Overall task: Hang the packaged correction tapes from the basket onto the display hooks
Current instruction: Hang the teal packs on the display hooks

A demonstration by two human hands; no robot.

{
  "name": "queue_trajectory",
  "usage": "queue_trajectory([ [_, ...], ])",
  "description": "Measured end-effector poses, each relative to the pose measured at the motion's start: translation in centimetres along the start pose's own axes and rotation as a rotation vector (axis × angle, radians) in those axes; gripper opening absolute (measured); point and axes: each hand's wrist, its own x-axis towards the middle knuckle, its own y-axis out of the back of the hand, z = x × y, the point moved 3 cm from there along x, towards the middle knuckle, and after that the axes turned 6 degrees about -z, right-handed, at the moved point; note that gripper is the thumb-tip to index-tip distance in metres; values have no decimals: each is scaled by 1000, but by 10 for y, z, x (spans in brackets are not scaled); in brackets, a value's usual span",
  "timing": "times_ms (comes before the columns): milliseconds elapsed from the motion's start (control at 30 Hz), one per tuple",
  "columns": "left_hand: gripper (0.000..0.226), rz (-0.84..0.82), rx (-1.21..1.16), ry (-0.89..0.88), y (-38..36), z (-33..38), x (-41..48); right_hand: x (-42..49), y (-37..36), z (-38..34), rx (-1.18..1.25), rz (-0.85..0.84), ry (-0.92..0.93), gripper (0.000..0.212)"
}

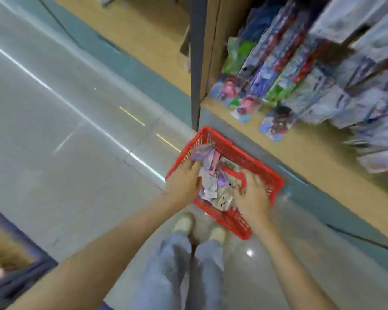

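Observation:
A red plastic basket (pixel 238 153) sits on the floor in front of my feet, next to the shelf base. It holds a loose pile of purple and white packaged correction tapes (pixel 213 186). My left hand (pixel 184 181) is at the basket's left side and grips a bunch of purple packs (pixel 202 153) that stick up past its fingers. My right hand (pixel 252 195) reaches into the pile's right side with its fingers bent down over the packs; blur hides whether it holds any. Rows of hanging packs fill the display hooks (pixel 300 70) at the upper right.
A wooden shelf unit with a dark upright post (pixel 197 63) stands just behind the basket. Its tan base ledge (pixel 323 166) runs along the right. A shiny tiled aisle floor (pixel 65 130) stretches to the left. My legs and shoes (pixel 184 222) are just below the basket.

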Motion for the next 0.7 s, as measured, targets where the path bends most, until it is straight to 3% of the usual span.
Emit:
queue_trajectory([
  [167,43,-178,-27,146,-152,-83,44,10,-150,128,67,-246,-216,48],
  [300,56,-190,45,167,-227,-110,92,43,-221,188,63,-327,-249,59],
  [467,73,-210,423,125,-280,-135,153,108,-304,206,9,-439,-198,95],
  [600,65,-281,725,-17,-313,-148,200,127,-354,211,-155,-461,-166,94],
  [700,58,-361,864,-77,-324,-155,221,130,-352,220,-113,-448,-211,95],
])
